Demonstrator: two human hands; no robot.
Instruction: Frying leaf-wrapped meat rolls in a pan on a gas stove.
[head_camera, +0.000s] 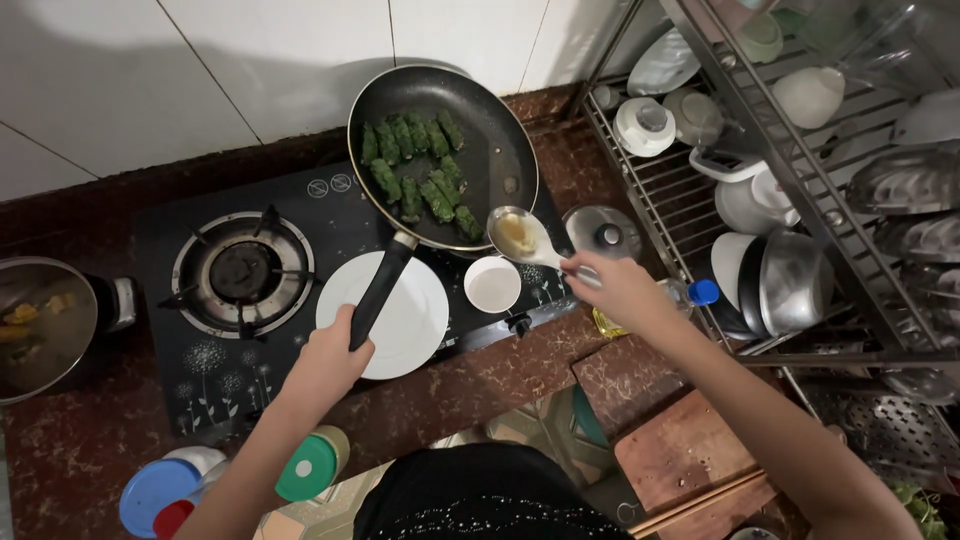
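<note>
Dark frying pan (495, 150) tilted over the right burner of the black gas hob (180, 330), at twelve o'clock from the body, with about ten green leaf-wrapped rolls (415, 165) clustered on its left half. Long black handle running down to seven o'clock, clasped by the left hand (330, 362), fingers wrapped round it. At the pan's five o'clock rim, a metal spoon (518, 236) carrying yellowish liquid, pinched at its handle by the right hand (618, 288). Beneath the handle, a white plate (410, 320); just beside it at three o'clock, a small white bowl (492, 284). At nine o'clock, the unlit left burner (241, 272). On the reddish worktop (80, 440) at seven o'clock, a green-lidded jar (312, 463). At two o'clock, a metal dish rack (800, 200).
</note>
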